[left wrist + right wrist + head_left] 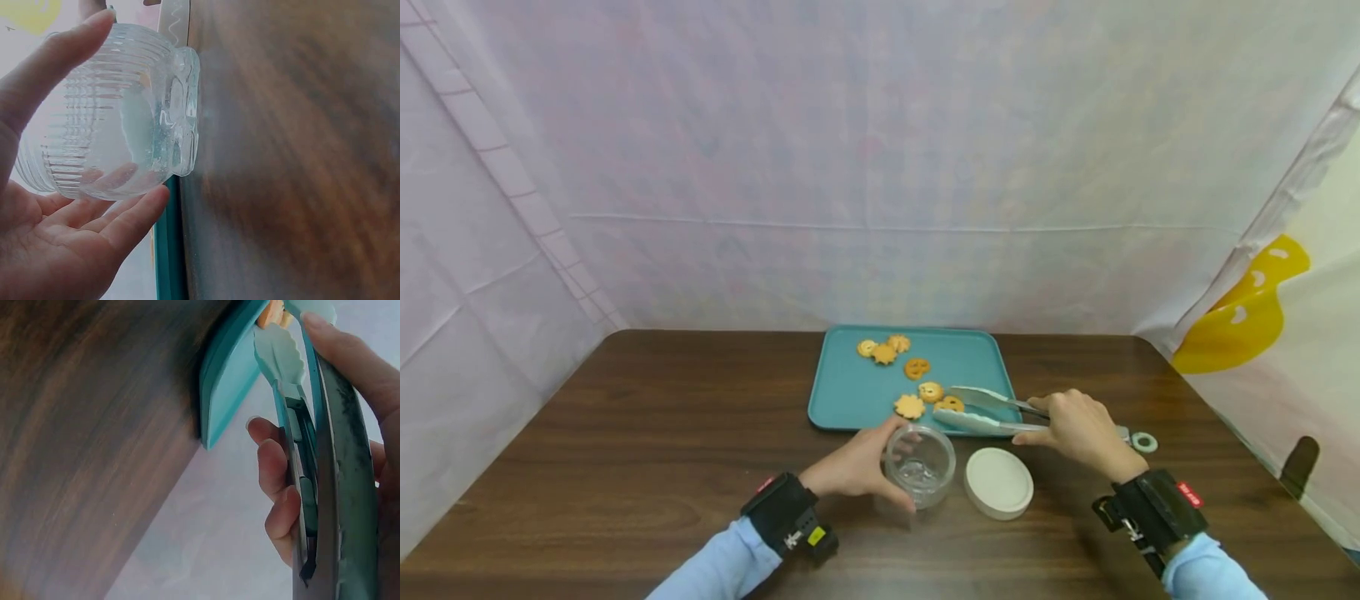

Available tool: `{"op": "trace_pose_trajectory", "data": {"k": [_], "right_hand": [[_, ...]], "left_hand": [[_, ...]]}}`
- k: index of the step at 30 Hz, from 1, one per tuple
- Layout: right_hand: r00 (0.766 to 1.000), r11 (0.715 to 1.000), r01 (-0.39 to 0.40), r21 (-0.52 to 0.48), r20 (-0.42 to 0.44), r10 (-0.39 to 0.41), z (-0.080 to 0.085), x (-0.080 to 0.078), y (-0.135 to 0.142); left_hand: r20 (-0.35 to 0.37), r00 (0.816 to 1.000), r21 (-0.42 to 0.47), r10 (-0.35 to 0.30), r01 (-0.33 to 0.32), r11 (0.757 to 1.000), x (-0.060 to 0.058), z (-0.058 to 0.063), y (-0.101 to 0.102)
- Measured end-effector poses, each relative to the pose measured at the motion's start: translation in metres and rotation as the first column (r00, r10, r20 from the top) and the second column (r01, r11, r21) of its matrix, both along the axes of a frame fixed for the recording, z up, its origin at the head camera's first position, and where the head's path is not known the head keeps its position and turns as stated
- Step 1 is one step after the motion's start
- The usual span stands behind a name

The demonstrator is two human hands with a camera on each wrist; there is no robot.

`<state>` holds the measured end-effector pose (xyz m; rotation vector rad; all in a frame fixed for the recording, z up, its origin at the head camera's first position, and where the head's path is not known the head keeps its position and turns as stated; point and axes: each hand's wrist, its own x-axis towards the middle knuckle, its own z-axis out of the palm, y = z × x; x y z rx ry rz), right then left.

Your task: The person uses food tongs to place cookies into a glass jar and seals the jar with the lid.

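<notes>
My left hand (867, 467) grips a clear glass jar (921, 468), thumb on the near side and fingers on the far side. In the left wrist view the ribbed jar (119, 119) has its thick base at the wooden table, and I see nothing inside it. My right hand (1078, 429) holds a pair of tongs (1000, 425) with pale scalloped tips. The tips reach over the right front of a teal tray (838, 400), one on each side of a ring-shaped biscuit (951, 403). Whether they touch it I cannot tell. A round biscuit (931, 392) and a flower-shaped biscuit (910, 407) lie close by.
A white round lid (998, 482) lies on the brown table (662, 467), right of the jar. Farther back on the tray are a pretzel-shaped biscuit (917, 368) and a small cluster of biscuits (883, 353). A pale curtain (865, 167) hangs behind the table.
</notes>
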<state>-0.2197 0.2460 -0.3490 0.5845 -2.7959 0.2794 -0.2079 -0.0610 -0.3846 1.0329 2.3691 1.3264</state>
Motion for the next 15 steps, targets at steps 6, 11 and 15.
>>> {"op": "trace_pose_trajectory", "data": {"k": [6,11,15], "right_hand": [[0.998,1.0,0.01,0.008,-0.062,-0.01,-0.006,-0.001,0.002],[0.994,1.0,0.024,-0.009,-0.106,-0.025,-0.011,0.002,0.002],[0.993,0.999,0.035,-0.025,-0.111,-0.038,-0.013,0.003,0.002]], "left_hand": [[0.01,1.0,0.003,0.001,-0.001,1.0,-0.001,0.0,0.0],[-0.003,1.0,0.003,0.01,-0.01,1.0,-0.001,0.0,-0.001],[-0.024,1.0,-0.002,0.02,-0.02,1.0,-0.001,0.0,-0.001]]}}
